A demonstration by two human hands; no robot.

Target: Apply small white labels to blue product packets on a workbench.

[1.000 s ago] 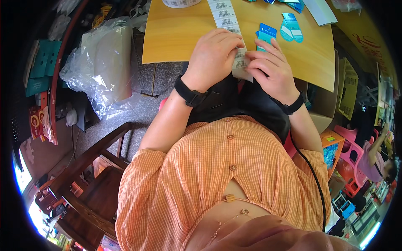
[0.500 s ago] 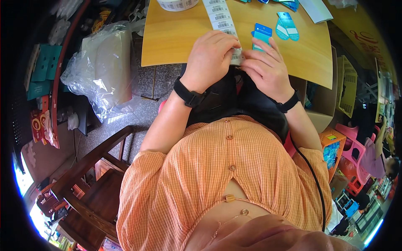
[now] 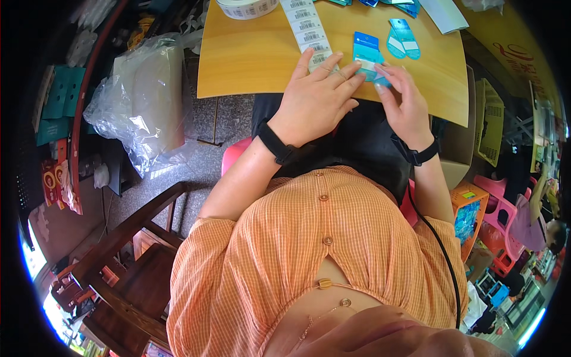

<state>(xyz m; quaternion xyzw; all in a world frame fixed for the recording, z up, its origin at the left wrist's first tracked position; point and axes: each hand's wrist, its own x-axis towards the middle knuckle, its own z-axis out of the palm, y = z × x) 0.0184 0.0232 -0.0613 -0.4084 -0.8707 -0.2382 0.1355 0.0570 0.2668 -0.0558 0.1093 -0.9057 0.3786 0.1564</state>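
Observation:
A blue-and-teal card tag point(image 3: 366, 43) lies on the table, its lower part beneath my fingers. My left hand point(image 3: 318, 98) is open, palm down, with fingers spread between the end of a strip of white barcode labels point(image 3: 310, 27) and the tag; two fingertips reach the tag's edge. From the other side, my right hand point(image 3: 407, 104) has thumb and index finger brought together over the tag's lower part, at a small white label. Its exact hold is partly hidden by the fingers. The strip leads back toward a label roll point(image 3: 247, 7).
Two overlapping teal tags point(image 3: 403, 40) lie right of the hands, with more blue tags point(image 3: 407, 7) and a white folded paper point(image 3: 444, 16) farther back. Left of the wooden table point(image 3: 238, 65) stands a clear plastic bag point(image 3: 143, 101). A wooden chair point(image 3: 128, 262) is nearer, lower left.
My right hand has moved from the label strip's end onto the tag's lower part. My left hand has unbent, its fingers now spread and reaching right toward the tag.

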